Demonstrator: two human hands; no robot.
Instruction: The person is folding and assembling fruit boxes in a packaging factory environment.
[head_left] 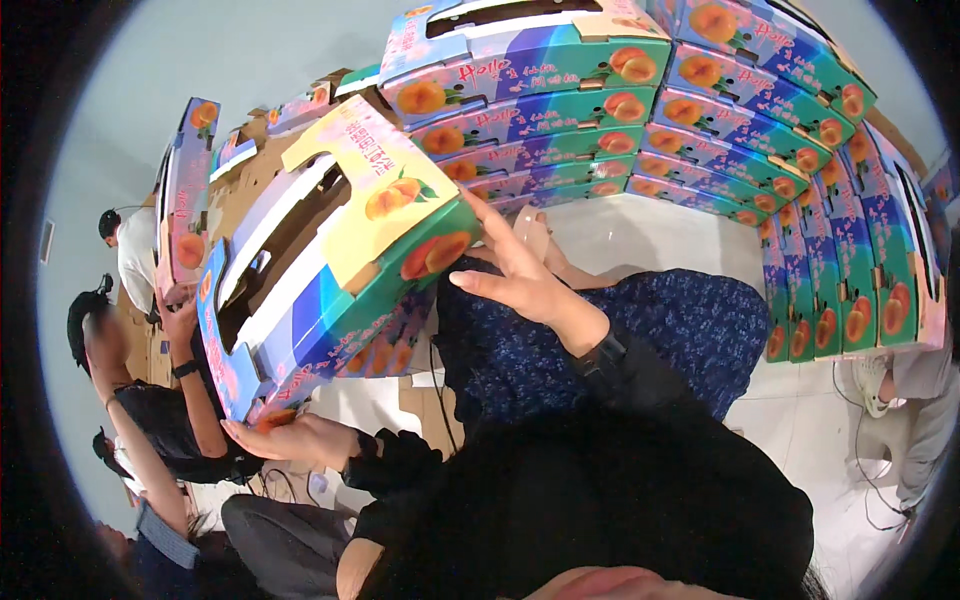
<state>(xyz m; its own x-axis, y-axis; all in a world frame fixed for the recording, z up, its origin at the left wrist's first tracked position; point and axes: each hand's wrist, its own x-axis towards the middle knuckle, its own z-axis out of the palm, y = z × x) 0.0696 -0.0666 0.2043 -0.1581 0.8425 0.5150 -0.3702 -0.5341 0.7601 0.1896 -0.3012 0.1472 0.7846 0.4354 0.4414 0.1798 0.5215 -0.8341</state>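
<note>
A colourful cardboard fruit box (380, 235), printed with peaches or apricots, is tilted in the air in front of me. Its top has a cut-out opening with flaps round it, and the inside looks dark. My left hand (305, 440) supports the box's lower near corner, fingers reaching underneath. At the opposite end, my right hand (530, 275) presses against the green side, thumb apart from the fingers, some of which are hidden behind the box. Both hands carry the box between them.
Tall stacks of matching boxes (540, 125) rise behind, continuing into another stack (840, 270) on the right. A co-worker's hand (180, 320) holds a similar box (190, 195) at left. Other people stand further left. Cables (865, 480) lie on the floor at right, near a person's shoe (875, 385).
</note>
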